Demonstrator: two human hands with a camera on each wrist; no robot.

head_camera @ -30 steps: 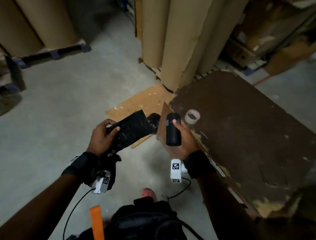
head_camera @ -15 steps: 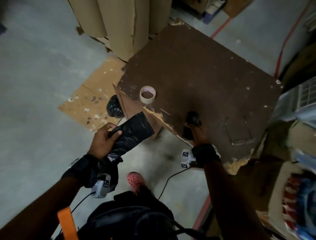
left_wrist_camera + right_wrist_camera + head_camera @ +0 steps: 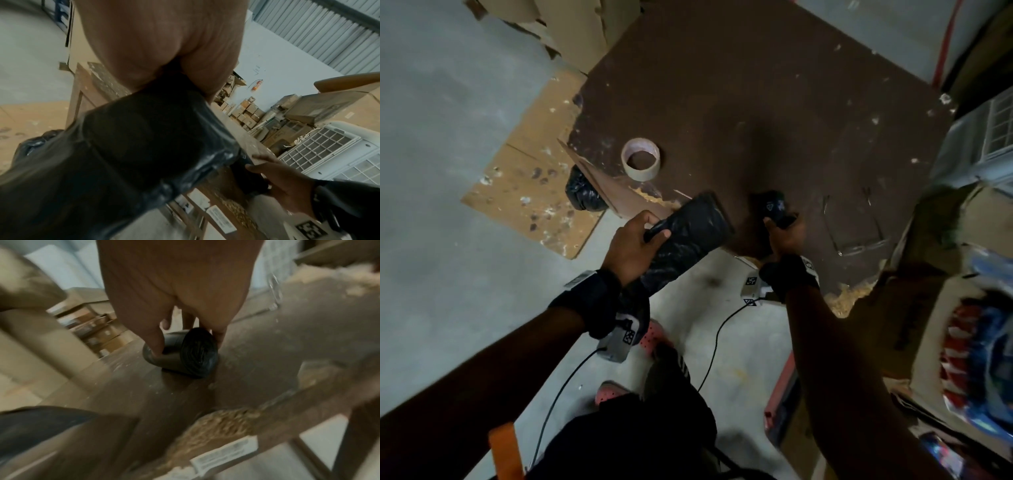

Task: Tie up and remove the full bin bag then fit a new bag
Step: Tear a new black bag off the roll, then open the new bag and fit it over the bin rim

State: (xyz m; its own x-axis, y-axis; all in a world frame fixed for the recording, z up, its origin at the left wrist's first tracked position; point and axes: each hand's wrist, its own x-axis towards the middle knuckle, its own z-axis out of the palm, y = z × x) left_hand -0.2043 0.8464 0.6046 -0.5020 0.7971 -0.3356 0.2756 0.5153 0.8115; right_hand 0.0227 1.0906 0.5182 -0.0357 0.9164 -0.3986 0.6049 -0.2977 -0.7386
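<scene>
The worn brown table (image 3: 774, 113) fills the space ahead of both hands, its chipped edge running just under the right wrist. A second ago the right hand (image 3: 786, 236) carried the roll of bin bags (image 3: 770, 205) in the air beside the table's corner; now the roll lies on the tabletop beneath that hand, thumb on one side and fingers on the other, curled round it. The grip looks light — whether it is letting go I cannot tell. The left hand (image 3: 633, 250) has kept its hold throughout: thumb and fingers pinch the folded new bag (image 3: 688, 233), which juts forward from the hand over the table's near edge, its loose tail trailing back along the wrist.

Beyond the left hand, on the floor beside the table's corner, sits a knotted black full bag (image 3: 582, 192), so the tying and removal appear done. Ahead of the left hand's fingertips, a tape roll (image 3: 641, 163) stands on the table.

Parking the roll should free the right hand — the likely next step is opening the new bag with both hands. No bin shows in any view.
</scene>
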